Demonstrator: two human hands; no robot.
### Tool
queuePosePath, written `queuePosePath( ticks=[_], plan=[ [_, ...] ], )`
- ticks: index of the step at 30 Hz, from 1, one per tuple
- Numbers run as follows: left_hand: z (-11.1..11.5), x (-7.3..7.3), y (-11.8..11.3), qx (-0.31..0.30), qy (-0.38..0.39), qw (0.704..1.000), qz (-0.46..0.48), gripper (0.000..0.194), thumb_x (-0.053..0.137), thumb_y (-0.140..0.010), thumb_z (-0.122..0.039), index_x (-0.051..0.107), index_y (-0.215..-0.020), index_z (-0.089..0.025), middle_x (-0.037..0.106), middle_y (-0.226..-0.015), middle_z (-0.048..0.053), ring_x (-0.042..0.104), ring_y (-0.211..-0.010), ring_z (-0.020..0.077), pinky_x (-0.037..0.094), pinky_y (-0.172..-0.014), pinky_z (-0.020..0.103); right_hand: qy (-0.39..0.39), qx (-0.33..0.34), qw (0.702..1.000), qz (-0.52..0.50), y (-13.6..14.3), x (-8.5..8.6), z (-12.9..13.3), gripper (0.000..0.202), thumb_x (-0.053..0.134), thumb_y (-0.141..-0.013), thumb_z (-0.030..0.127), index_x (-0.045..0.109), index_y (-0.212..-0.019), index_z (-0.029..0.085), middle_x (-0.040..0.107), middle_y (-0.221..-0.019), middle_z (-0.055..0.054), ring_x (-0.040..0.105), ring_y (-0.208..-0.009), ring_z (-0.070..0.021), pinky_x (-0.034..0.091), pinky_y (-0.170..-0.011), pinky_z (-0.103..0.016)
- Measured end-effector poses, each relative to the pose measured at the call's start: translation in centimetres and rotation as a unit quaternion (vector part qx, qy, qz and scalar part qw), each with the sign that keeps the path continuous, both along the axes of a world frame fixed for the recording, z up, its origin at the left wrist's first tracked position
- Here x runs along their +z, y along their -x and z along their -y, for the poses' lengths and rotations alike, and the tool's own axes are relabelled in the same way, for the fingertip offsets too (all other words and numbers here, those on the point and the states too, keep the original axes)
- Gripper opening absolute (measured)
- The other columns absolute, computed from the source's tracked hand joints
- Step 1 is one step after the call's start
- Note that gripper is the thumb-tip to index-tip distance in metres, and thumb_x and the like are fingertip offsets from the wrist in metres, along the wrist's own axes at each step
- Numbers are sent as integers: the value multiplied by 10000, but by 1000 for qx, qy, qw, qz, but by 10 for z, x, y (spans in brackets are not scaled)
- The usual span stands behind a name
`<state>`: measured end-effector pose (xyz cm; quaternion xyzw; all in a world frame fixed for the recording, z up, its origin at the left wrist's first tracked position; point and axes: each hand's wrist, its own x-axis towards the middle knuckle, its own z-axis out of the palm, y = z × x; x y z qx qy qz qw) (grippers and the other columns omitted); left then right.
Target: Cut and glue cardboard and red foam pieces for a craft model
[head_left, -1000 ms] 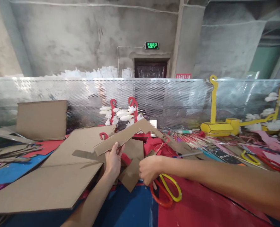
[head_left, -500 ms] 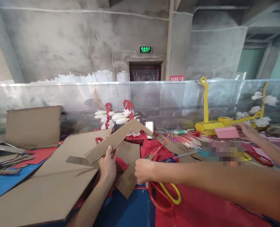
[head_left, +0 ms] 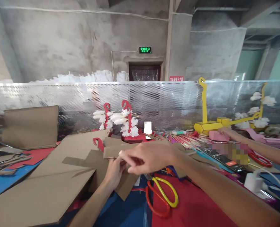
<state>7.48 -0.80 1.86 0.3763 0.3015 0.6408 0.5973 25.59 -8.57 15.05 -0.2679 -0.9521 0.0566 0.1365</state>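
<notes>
My left hand [head_left: 114,175] is closed on a bent strip of brown cardboard [head_left: 111,150] in the middle of the head view. My right hand [head_left: 142,157] reaches across it, fingers curled against the strip beside the left fingertips. Its back hides the strip's right part. Below the right hand lies a pair of scissors [head_left: 176,197] with one yellow and one red handle loop, partly on a red sheet [head_left: 196,208]. Cardboard offcuts [head_left: 125,186] lie under the hands.
A large cardboard sheet [head_left: 36,192] covers the left side. Red hooked stands with white flowers [head_left: 133,130] and a yellow one [head_left: 204,104] stand before the perforated metal panel [head_left: 78,94]. At right, another person's hand [head_left: 226,133] touches a pink block [head_left: 217,136]. A phone [head_left: 236,164] lies nearby.
My right hand has moved up and left onto the cardboard strip, which has come down lower and flatter. The other person's hand at right has shifted left with the pink piece.
</notes>
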Motion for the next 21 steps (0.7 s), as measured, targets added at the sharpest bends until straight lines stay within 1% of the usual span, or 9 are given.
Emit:
queuePosePath(
  ticks=[2,5,6,8,11,13,17,19,21],
  plan=[
    [7,-1,-5,-32,23,999,-15,249,759,-744,-79,676,-961,-169,798,-835,53,789,-760,236,656,-739,349,61,-1,983,-176,-18,-9,-16,252,633,-969,384,524,-834,201,605,-762,32,549,-663,-97,441,-634,-233],
    [16,-4,-9,-62,52,996,-33,313,760,-769,-78,664,-1054,-166,812,-975,104,798,-796,249,661,-741,361,149,-23,922,-357,-36,-39,-48,310,647,-951,474,535,-864,198,664,-828,-10,602,-670,-116,512,-625,-249],
    [19,-5,-11,-71,55,995,-37,336,771,-775,-87,659,-1082,-167,811,-1006,117,801,-814,256,661,-742,359,141,-48,904,-400,-40,-51,-57,324,641,-950,490,555,-864,190,684,-877,-35,620,-669,-122,533,-635,-264],
    [25,-7,-12,-85,62,994,-38,394,796,-778,-109,649,-1137,-176,807,-1046,125,802,-836,267,661,-738,352,84,-104,886,-444,-44,-73,-70,336,599,-975,476,617,-835,171,716,-1067,-102,693,-815,-163,568,-733,-301],
    [34,-11,-8,-94,76,992,-38,499,827,-759,-115,632,-1212,-190,796,-1108,135,799,-892,280,659,-782,361,51,-146,907,-392,-43,-95,-75,256,518,-1025,349,699,-964,179,755,-1050,-91,710,-981,-200,546,-886,-333],
    [37,-14,-2,-99,88,990,-49,542,848,-748,-129,627,-1240,-188,785,-1143,149,790,-948,291,653,-824,368,69,-151,927,-337,-40,-100,-72,179,566,-996,282,707,-1037,181,769,-995,-73,714,-954,-200,528,-877,-319],
    [36,-17,19,-91,93,990,-57,572,858,-763,-232,621,-1283,-214,757,-1221,145,770,-1021,308,656,-808,370,119,-138,941,-284,-36,-100,-66,112,684,-912,240,712,-997,173,758,-958,-52,696,-851,-176,486,-767,-258],
    [34,-16,31,-42,75,994,-61,565,866,-742,-280,647,-1259,-222,767,-1176,135,776,-976,301,657,-734,338,133,-122,945,-275,-37,-99,-67,86,695,-904,240,703,-962,177,739,-940,-36,667,-819,-161,465,-744,-245],
    [31,-15,40,-11,42,993,-110,564,894,-697,-287,679,-1216,-233,778,-1080,108,776,-907,280,648,-678,304,149,-112,948,-258,-40,-99,-69,75,701,-897,234,690,-948,180,725,-931,-27,648,-813,-155,455,-744,-244]
  ],
)
